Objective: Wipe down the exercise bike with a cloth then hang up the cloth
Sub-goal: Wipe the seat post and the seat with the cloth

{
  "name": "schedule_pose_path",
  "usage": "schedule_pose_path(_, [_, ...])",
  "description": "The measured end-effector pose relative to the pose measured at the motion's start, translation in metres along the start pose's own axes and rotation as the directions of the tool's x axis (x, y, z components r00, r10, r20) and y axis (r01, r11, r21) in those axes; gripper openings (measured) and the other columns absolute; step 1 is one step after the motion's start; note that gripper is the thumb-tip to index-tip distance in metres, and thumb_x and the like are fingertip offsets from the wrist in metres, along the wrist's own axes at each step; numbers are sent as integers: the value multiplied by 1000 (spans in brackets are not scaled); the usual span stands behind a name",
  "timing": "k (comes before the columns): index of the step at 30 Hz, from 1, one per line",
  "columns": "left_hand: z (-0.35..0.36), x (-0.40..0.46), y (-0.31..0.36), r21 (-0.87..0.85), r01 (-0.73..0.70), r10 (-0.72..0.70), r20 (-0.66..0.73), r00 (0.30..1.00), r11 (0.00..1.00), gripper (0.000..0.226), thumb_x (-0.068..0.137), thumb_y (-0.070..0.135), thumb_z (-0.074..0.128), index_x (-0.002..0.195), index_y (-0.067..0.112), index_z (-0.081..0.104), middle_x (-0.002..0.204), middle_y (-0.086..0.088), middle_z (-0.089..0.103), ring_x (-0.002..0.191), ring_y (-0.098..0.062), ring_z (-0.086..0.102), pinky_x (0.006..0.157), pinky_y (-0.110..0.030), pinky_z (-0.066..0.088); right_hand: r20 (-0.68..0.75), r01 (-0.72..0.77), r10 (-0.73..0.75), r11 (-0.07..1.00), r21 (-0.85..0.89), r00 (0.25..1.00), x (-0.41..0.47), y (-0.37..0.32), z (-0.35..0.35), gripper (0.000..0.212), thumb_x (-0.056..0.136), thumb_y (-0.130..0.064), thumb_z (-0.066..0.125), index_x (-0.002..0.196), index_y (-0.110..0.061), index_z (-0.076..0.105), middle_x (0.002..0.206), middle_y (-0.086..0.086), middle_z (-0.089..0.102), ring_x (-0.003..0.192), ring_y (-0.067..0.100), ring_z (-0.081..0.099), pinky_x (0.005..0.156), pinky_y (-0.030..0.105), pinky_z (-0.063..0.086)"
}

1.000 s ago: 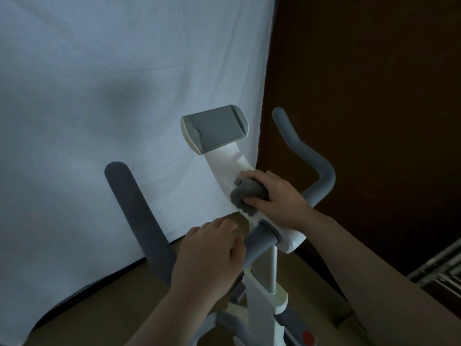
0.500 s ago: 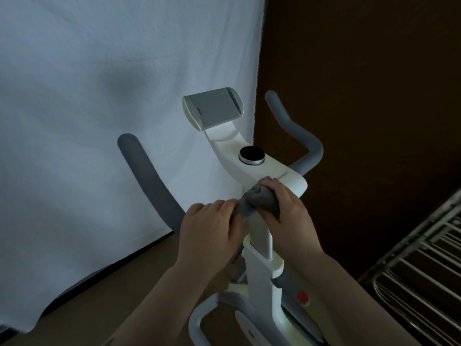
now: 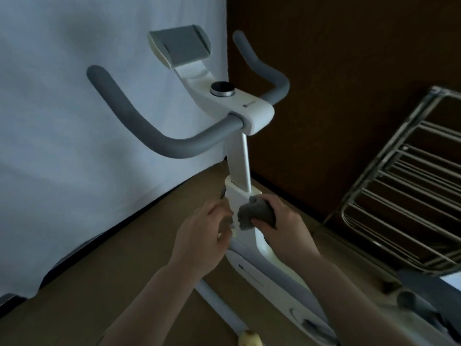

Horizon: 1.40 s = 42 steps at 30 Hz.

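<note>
1. The exercise bike (image 3: 239,168) stood on the floor (image 3: 139,265) with its white post rising upright; this post was its long axis, and the handlebars (image 3: 154,136) at the top pointed away from me, toward the white sheet (image 3: 74,121) behind.
2. The cloth (image 3: 254,214), grey and bunched into a wad, lay against the right side of the lower white sleeve of the post, just under its upper rim. No long axis of the wad could be made out.
3. My right hand (image 3: 282,228) gripped the cloth: its fingers (image 3: 262,222) were curled round the wad, which stuck out leftward from them and touched the post.
4. My left hand (image 3: 202,240) was at the left side of the same sleeve, its fingers (image 3: 222,216) loosely bent toward the post; whether they touched it, I could not tell. They held nothing that showed.
5. The cloth thus lay between my two hands, with the post between it and my left fingers.
6. A metal drying rack (image 3: 399,196) leaned at the right, well apart from the cloth.
</note>
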State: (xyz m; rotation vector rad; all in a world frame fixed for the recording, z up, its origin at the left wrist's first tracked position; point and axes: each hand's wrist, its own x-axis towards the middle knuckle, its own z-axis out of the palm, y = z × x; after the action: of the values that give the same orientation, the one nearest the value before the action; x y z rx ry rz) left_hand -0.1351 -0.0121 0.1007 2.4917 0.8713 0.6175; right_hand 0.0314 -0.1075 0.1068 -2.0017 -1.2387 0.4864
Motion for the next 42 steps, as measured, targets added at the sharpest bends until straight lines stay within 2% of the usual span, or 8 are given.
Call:
schedule_pose_path(7, [27,-37,36,11,7,-8,62,998,1000,30,92,30,56,121,23,59,119,13,58,79,1,52,60,-4,33,18,-75,76,997,-36,997,-67,31,-17,37,89,-25,64,120,-40,49,111,-12,60,100,8,57,86,33,52])
schedule_pose_path(12, [35,-73,82,33,55,-56,40,998,998,31,93,31,56,123,22,57,119,14,55,83,2,48,62,-4,31,32,-60,64,993,-102,997,-120,47,-38,38,86,-28,65,116,-44,48,107,-15,59,96,8,57,80,32,52])
schedule_pose_path(17, [58,-131,119,-15,54,-53,84,995,998,26,93,33,53,118,27,58,113,17,58,87,0,58,71,-15,49,34,-96,100,988,-117,994,-184,73,-55,41,85,-29,67,121,-39,51,106,-18,57,96,5,54,73,20,42])
schedule_pose_path(25, [72,-200,137,-90,118,-105,139,985,989,26,93,31,55,118,28,59,111,21,57,92,6,55,67,-7,42,99,-133,144,985,-110,985,-257,83,-43,41,81,-34,72,115,-42,52,109,-20,59,101,2,56,85,29,50])
schedule_pose_path(29, [75,-204,125,-116,93,-72,171,983,989,28,93,28,56,121,28,58,113,21,56,95,7,55,69,-8,44,20,-183,189,969,-165,982,-280,82,-33,51,77,-33,75,121,-40,50,113,-17,57,101,5,53,81,22,43])
schedule_pose_path(34, [86,-221,120,-144,106,-73,221,973,984,25,92,28,57,117,30,59,112,23,54,99,4,56,74,-16,50,-39,-284,281,951,-123,959,-303,92,-32,53,70,-37,78,113,-40,47,108,-12,59,100,9,55,83,30,49])
schedule_pose_path(38, [98,-239,152,-199,110,-56,259,964,974,22,93,27,56,115,30,59,109,20,56,101,3,57,78,-21,52,-91,-279,270,954,-112,959,-326,96,-52,47,69,-35,78,108,-38,52,103,-15,60,95,5,54,75,20,43])
schedule_pose_path(42, [107,-232,195,-204,47,15,289,957,978,24,94,28,55,117,26,60,113,17,58,98,0,59,82,-26,53,-127,-279,264,952,-122,956,-346,108,-86,46,69,-36,77,107,-40,52,101,-14,61,92,6,55,74,26,46])
